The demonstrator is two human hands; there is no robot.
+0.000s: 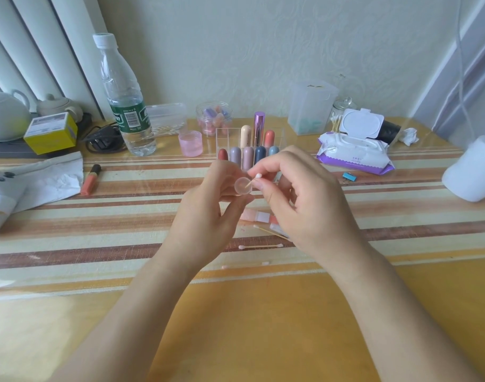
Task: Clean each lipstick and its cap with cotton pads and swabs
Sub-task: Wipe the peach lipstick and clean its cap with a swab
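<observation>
head view, nearest first: the yellow worktop [263,326] runs out to a striped cloth [111,216], and every place below is given from the clear organiser [224,133] at mid-worktop. well on its near side lie two used swabs [260,246], pink at the tips. closer to it, half hidden under the hands, lies an uncapped lipstick [256,216] on its side.

just in front of the organiser the left hand [205,213] pinches a small translucent cap [242,186] between thumb and fingertips, mouth turned toward the right hand [299,199]. that hand pinches a cotton swab [253,181], one end inside the cap.

as a judgement, this cap is mid-clean and the job is early to middling: the spent swabs suggest some work is done, but the row of lipsticks [246,157] standing capped in the organiser gives no sign of which are finished, and the body on the worktop is uncapped.

left of the organiser stand a pink cup [190,143] and a water bottle [125,106], and farther left an orange tube [91,179] lies flat. right of it sits an open pack of wipes [354,153], with a glass jar of swabs [339,117] behind. a pale patterned wall [263,51] closes the back, with curtains at both sides.
</observation>
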